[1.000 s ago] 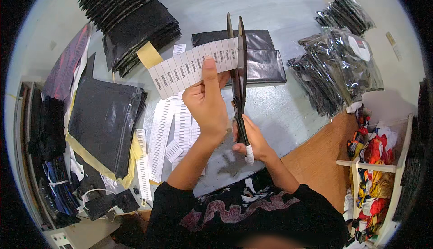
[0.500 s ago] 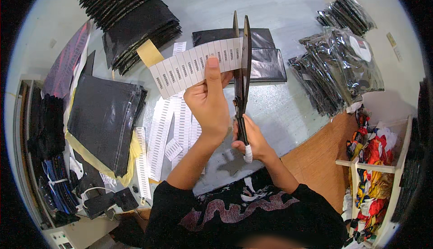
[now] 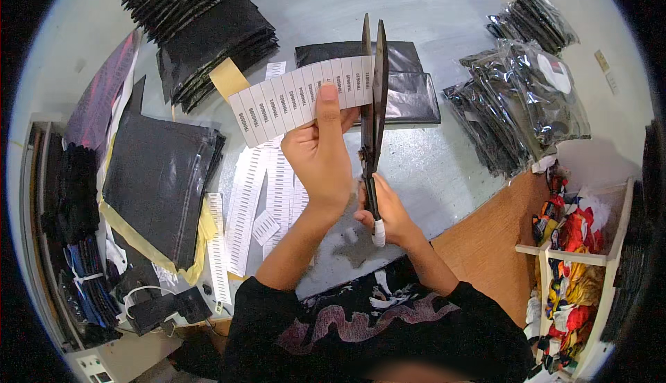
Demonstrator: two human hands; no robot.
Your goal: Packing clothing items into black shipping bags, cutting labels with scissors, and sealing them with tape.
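Note:
My left hand [image 3: 320, 140] pinches a strip of white paper labels [image 3: 277, 109], thumb on top and fingers behind it. The strip curves from the upper left to its right end beside the scissors. In my right hand [image 3: 390, 209] are large black scissors [image 3: 378, 105], pointing away from me, with white wrapping on a handle end. Their blades are a little apart, and the label strip's right end lies between or against them; which one I cannot tell. Behind the blades, a folded black plastic package [image 3: 409, 98] lies on the table.
More printed label strips [image 3: 246, 202] lie on the grey table [image 3: 444, 8] at left. Stacks of black plastic bags [image 3: 215, 50] stand at far left, a black sheet [image 3: 156, 182] nearer. Clear-wrapped dark packages [image 3: 517, 105] are piled at right, above a shelf of colourful cloth [image 3: 572, 286].
The scissor blades have spread slightly less or stayed about the same, with the tips shifted a little. Both hands and the label strip are nearly where they were.

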